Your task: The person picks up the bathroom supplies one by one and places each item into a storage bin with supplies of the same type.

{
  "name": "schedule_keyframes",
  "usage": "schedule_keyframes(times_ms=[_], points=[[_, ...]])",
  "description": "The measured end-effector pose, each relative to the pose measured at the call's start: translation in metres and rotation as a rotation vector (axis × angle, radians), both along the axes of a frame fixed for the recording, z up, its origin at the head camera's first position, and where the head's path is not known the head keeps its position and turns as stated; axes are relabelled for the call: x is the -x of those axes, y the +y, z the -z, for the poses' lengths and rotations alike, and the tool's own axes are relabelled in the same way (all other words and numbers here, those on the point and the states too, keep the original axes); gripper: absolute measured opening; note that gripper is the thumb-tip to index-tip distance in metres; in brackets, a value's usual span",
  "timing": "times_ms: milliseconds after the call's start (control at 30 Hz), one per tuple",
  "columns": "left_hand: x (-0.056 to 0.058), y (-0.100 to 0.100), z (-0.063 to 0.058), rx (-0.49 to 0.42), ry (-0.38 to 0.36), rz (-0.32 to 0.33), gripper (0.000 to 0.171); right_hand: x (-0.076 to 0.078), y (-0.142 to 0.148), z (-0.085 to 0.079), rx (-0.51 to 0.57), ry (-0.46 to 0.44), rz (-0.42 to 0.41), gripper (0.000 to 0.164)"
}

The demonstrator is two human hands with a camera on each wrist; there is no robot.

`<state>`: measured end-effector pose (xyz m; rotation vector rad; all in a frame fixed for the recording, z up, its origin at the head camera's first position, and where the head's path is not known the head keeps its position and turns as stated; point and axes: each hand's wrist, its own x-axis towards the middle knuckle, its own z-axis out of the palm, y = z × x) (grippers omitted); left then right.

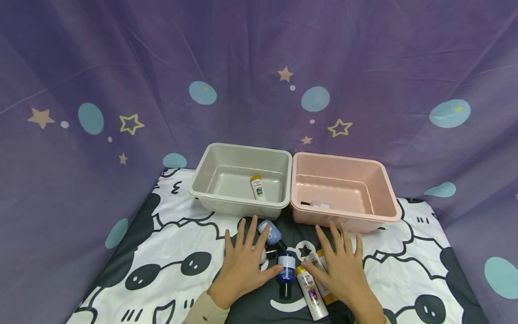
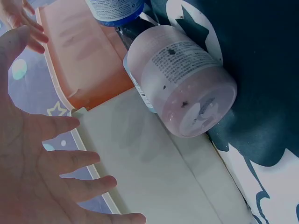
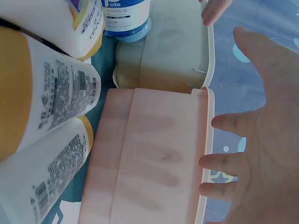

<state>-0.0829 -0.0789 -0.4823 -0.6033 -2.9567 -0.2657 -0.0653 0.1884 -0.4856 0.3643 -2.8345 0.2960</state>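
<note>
My left hand is spread with straight fingers over the left side of a group of bottles. Below it lies a clear pinkish bottle, mostly hidden in the head view. A light blue bottle and a dark blue bottle, both with black caps, lie near its fingers and thumb. My right hand, also spread and holding nothing, is over the right side. Beside its thumb lies a white tube with a yellow cap. More white-and-yellow containers are partly hidden under that hand.
Behind the hands stand a grey bin with a small yellow-capped tube inside, and a pink bin holding a small clear bottle with a dark cap. A purple patterned curtain hangs behind.
</note>
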Motion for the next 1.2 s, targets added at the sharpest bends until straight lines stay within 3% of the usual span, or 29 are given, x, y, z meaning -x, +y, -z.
schedule_keyframes(times_ms=[133,200,400,533,733,1000,1200], points=[[0.000,-0.002,0.000,-0.039,0.015,-0.007,0.099,-0.001,0.001,-0.001,0.011,0.011,0.002,0.096],[0.000,-0.004,0.001,-0.071,0.057,0.000,0.094,-0.001,0.002,-0.001,0.019,0.011,0.003,0.095],[0.004,-0.009,0.002,-0.200,0.302,0.056,0.067,-0.002,0.004,-0.002,0.067,0.021,0.008,0.086],[0.008,-0.014,-0.001,-0.307,0.396,0.064,0.052,-0.002,0.007,-0.003,0.117,0.041,-0.006,0.084],[0.017,-0.029,-0.009,-0.428,0.442,0.023,0.041,-0.004,0.013,-0.004,0.192,0.051,-0.036,0.081],[0.044,-0.061,-0.033,-0.523,0.423,-0.080,0.033,-0.007,0.022,-0.011,0.381,-0.156,0.005,0.069],[0.068,-0.087,-0.042,-0.567,0.399,-0.184,0.030,-0.012,0.028,-0.008,0.435,-0.239,0.062,0.062]])
